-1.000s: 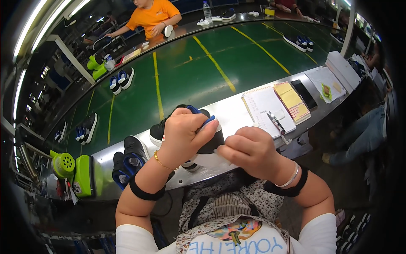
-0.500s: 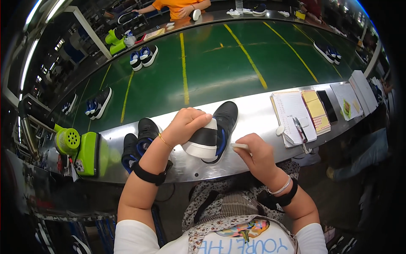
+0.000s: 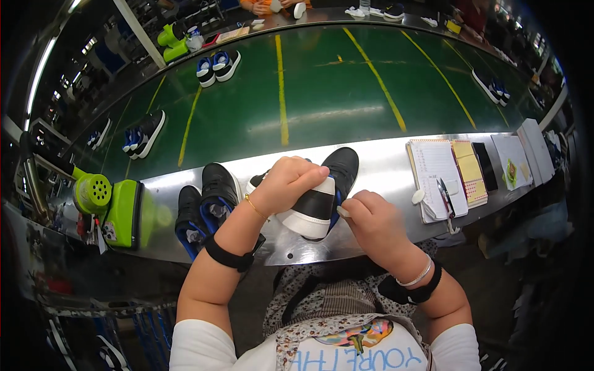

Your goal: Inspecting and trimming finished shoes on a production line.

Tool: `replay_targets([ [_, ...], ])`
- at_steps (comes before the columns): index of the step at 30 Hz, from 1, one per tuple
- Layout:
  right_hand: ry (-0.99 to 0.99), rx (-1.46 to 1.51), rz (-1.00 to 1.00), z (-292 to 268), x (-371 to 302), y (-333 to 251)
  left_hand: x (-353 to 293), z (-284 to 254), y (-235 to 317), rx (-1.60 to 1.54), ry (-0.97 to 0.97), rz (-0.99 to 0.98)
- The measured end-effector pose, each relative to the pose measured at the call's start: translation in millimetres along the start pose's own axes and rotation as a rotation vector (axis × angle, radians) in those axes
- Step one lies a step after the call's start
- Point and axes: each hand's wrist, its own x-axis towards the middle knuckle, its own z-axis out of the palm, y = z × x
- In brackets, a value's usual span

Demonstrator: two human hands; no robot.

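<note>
Over the near table [image 3: 383, 167], a shoe [image 3: 312, 207] is held by the left hand [image 3: 288, 183]. Beside it, a pale bit [image 3: 343, 211] is pinched by the right hand [image 3: 378, 227]. The shoe is likely being worked on; stillness is needed.

The counter [image 3: 380, 167] is gleaming like smooth metal, the green belt [image 3: 241, 117] is showing a faint gloss, the held shoe [image 3: 312, 206] is pairing matt black with smooth, rubber-like white, the lime-green device [image 3: 127, 213] is shining like plastic, and the notebook [image 3: 430, 167] is showing matt paper.

Head-height fisheye view, downward and forward
</note>
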Motion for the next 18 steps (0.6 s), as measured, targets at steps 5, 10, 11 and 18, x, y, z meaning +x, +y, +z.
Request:
replay_targets([
  [5, 0.014, 0.019, 0.018, -1.8, 20.5, -15.2, -0.7, -0.4, 1.6, 0.0, -0.062, -0.086],
  [10, -0.003, -0.06, -0.057, 3.1, 23.7, -16.2, -3.1, -4.2, -1.6, -0.011, -0.075, -0.022],
  [11, -0.029, -0.042, -0.017, 1.7, 14.0, -10.3, -4.2, -3.8, -2.0, -0.024, -0.065, -0.059],
  [18, 0.037, 0.035, -0.096, 0.5, 29.8, -21.3, -0.6, 1.0, -1.6, -0.053, -0.047, -0.074],
])
